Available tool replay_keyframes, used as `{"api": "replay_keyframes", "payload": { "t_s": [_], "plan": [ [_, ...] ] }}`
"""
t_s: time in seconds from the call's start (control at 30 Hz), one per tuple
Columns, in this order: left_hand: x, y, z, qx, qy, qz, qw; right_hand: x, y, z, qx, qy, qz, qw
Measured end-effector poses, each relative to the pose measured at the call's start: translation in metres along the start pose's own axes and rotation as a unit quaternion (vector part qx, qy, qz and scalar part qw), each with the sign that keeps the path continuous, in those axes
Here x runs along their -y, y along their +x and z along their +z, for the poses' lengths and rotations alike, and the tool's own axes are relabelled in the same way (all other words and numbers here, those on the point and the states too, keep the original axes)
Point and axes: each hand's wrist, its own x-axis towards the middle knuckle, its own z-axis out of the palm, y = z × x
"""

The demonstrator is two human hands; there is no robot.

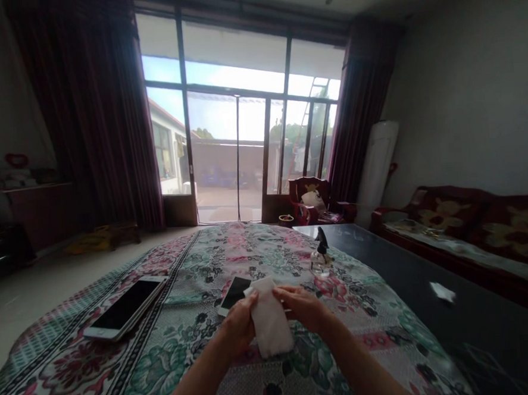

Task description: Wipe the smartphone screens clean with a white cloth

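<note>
A folded white tissue (pixel 271 322) hangs between my two hands, above the flowered tablecloth. My left hand (pixel 240 327) pinches its left edge, and my right hand (pixel 304 305) has hold of the upper right edge. Just behind my left hand lies a smartphone (pixel 235 293) with a dark screen and white border, partly covered by the hand and tissue. Farther left, a larger white device with a black screen (pixel 126 307) rests on the cloth. A clear spray bottle (pixel 321 259) with a black trigger head stands upright beyond my right hand.
The patterned tablecloth (pixel 175 358) covers the table. To the right is a dark glossy tabletop (pixel 414 307) with a crumpled white tissue (pixel 442 292) on it. A wooden sofa (pixel 462 215) and a chair (pixel 311 197) stand farther back, near glass doors (pixel 239 157).
</note>
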Motion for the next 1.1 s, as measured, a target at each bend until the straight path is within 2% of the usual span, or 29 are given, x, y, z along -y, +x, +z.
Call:
{"api": "replay_keyframes", "payload": {
  "t_s": [0.07, 0.1, 0.13, 0.3, 0.37, 0.43, 0.47, 0.6, 0.67, 0.8, 1.1],
  "plan": [
    [-0.010, -0.009, -0.011, 0.003, 0.135, 0.012, 0.991, -0.005, -0.003, -0.001, -0.002, 0.047, -0.008, 0.999],
    [-0.016, -0.012, -0.016, -0.018, 0.245, 0.045, 0.968, -0.007, -0.004, -0.001, -0.011, 0.074, -0.024, 0.997],
    [-0.022, -0.015, -0.022, -0.069, 0.361, 0.095, 0.925, -0.011, -0.004, -0.003, -0.026, 0.100, -0.044, 0.994],
    [-0.039, -0.021, -0.046, -0.223, 0.466, 0.202, 0.832, -0.025, 0.001, -0.012, -0.144, 0.164, -0.117, 0.969],
    [-0.035, -0.021, -0.052, -0.249, 0.493, 0.226, 0.802, -0.029, 0.005, -0.014, -0.183, 0.173, -0.128, 0.959],
    [-0.026, -0.020, -0.055, -0.256, 0.533, 0.240, 0.770, -0.032, 0.008, -0.016, -0.192, 0.181, -0.130, 0.956],
    [-0.021, -0.020, -0.056, -0.258, 0.566, 0.245, 0.744, -0.032, 0.009, -0.017, -0.192, 0.185, -0.130, 0.955],
    [-0.009, -0.016, -0.061, -0.270, 0.721, 0.241, 0.591, -0.036, 0.010, -0.018, -0.188, 0.202, -0.127, 0.953],
    [-0.007, -0.013, -0.063, -0.270, 0.750, 0.236, 0.556, -0.037, 0.010, -0.019, -0.182, 0.207, -0.122, 0.953],
    [-0.007, -0.009, -0.065, -0.261, 0.766, 0.249, 0.532, -0.037, 0.011, -0.020, -0.168, 0.218, -0.113, 0.955],
    [-0.007, -0.001, -0.075, -0.234, 0.753, 0.304, 0.535, -0.036, 0.014, -0.018, -0.144, 0.234, -0.107, 0.956]
  ]
}}
